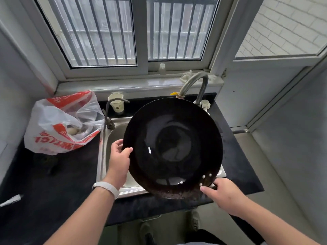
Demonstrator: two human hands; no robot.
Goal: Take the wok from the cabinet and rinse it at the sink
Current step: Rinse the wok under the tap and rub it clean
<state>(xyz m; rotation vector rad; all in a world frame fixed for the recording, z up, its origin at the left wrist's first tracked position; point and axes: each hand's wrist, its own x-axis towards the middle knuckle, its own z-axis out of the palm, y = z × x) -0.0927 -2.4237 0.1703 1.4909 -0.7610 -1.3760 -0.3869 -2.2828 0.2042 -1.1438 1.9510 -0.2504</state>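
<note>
A large black wok (172, 147) is held over the steel sink (108, 140), its hollow facing me and tilted toward me. My left hand (120, 156) grips the wok's left rim, thumb over the edge. My right hand (224, 193) holds the wok at its near right edge, by the three rivets, and hides the handle there. The big curved tap (196, 82) rises behind the wok, with its spout hidden by the far rim. I see no water running.
A small second tap (108, 112) stands at the sink's back left corner, with a paper cup (117, 103) behind it. A red and white plastic bag (62, 122) lies on the dark counter (53, 183) to the left. A barred window (127, 29) spans the back.
</note>
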